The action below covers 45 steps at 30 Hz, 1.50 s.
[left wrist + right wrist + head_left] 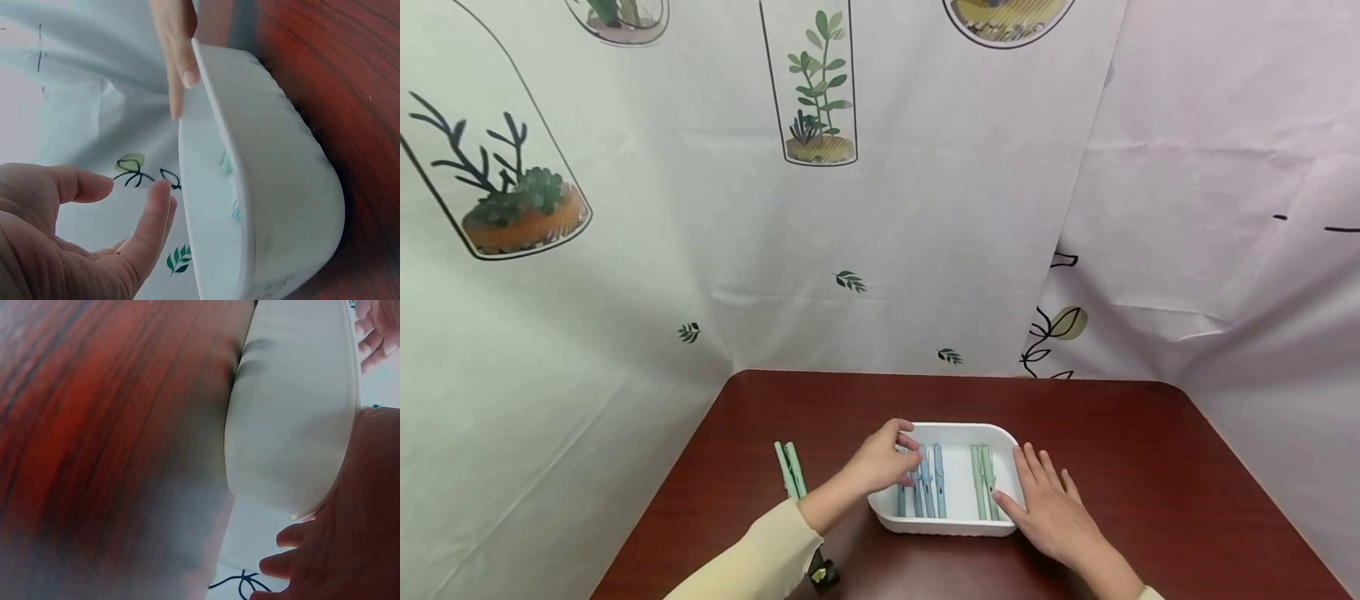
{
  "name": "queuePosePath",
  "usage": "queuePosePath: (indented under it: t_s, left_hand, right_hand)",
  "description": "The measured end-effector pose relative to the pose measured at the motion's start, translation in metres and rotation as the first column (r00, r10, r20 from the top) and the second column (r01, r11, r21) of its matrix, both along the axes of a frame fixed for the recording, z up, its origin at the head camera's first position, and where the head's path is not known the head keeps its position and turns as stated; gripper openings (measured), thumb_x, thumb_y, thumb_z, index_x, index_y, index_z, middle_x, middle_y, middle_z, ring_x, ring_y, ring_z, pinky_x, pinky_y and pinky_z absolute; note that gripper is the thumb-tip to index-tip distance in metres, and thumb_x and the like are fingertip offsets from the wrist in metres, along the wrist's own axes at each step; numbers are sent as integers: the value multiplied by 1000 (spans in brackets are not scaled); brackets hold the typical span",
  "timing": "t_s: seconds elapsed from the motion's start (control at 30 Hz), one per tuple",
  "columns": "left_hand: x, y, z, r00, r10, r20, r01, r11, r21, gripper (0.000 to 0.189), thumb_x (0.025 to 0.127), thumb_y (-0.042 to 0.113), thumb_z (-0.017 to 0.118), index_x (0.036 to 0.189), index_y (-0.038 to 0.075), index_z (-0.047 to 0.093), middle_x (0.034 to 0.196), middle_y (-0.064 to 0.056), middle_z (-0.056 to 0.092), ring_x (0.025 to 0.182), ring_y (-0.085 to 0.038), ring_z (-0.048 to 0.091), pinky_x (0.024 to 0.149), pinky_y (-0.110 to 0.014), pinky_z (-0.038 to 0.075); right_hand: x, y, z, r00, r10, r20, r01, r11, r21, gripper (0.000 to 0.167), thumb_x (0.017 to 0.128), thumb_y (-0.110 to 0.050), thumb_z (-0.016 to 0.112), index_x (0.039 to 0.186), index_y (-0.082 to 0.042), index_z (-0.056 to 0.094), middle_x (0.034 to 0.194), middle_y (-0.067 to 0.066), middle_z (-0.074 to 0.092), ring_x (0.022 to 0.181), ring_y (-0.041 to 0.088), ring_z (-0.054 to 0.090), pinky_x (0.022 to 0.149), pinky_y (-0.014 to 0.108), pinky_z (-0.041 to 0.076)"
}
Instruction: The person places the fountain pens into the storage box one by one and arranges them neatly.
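A white plastic tray (955,527) sits on the table with several blue pens (939,483) lined up in its left half. Green pens (983,479) lie side by side near its right wall. My left hand (883,458) hovers over the tray's left side, partly covering the blue pens. In the left wrist view, a gap shows between its thumb and fingers (149,231), with nothing held. Spread flat, my right hand (1052,508) rests against the tray's right rim, thumb over the edge. Two more green pens (791,468) lie on the table left of the tray, partly behind my left sleeve.
The dark red wooden table (1157,467) runs back to a white curtain (910,250) printed with plants. A small black object (823,575) shows below my left sleeve near the front. Bare tabletop lies right of my right hand.
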<state>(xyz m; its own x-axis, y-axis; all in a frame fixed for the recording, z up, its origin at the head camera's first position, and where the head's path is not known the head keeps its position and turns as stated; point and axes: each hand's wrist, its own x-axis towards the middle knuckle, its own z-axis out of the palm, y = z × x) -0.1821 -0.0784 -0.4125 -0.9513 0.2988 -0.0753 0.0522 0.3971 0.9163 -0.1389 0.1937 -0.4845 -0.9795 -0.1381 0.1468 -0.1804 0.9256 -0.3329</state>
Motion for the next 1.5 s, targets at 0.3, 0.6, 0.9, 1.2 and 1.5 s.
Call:
queuePosePath:
  t_s: [0.3, 0.6, 0.9, 1.2, 1.5]
  left_hand:
    - [8, -34, 11, 999, 25, -40, -24, 1000, 8, 53, 93, 12, 68, 138, -5, 47, 119, -20, 63, 96, -26, 68, 70, -39, 62]
    - [12, -67, 16, 991, 119, -59, -117, 992, 40, 54, 92, 11, 70, 139, -4, 48, 122, -21, 65, 96, -25, 68, 72, -43, 61]
    - [12, -103, 20, 971, 221, -90, -221, 975, 14, 51, 92, 9, 70, 137, -4, 52, 122, -19, 66, 99, -27, 68, 71, -42, 61]
    - [13, -134, 14, 960, 267, -87, -273, 960, -68, 52, 96, 14, 68, 141, -4, 49, 128, -21, 63, 103, -26, 65, 77, -36, 56]
    - [13, -156, 1, 936, 341, -84, -348, 932, -100, 48, 96, 11, 65, 139, -6, 50, 125, -25, 62, 107, -30, 62, 82, -36, 55]
  right_hand:
    - [0, 0, 0, 1000, 0, 2, 0, 1000, 5, 87, 97, -57, 58, 157, 1, 32, 160, 26, 33, 147, 49, 27, 113, 72, 22]
    - [-1, 0, 0, 1000, -1, -10, 2, 1000, 3, 87, 96, -56, 59, 156, 1, 33, 159, 27, 33, 147, 49, 28, 113, 72, 23]
    - [-1, 0, 2, 999, -4, 32, 3, 1000, 9, 88, 97, -57, 58, 157, 1, 31, 160, 27, 31, 148, 49, 25, 113, 72, 21]
    - [-1, -2, 4, 999, -5, 47, 4, 1000, 13, 88, 97, -57, 58, 157, 2, 30, 160, 27, 30, 148, 50, 25, 113, 72, 20]
    - [0, -3, 5, 998, -4, 70, 4, 1000, 5, 89, 97, -56, 58, 157, 2, 29, 161, 28, 29, 148, 50, 24, 113, 73, 19]
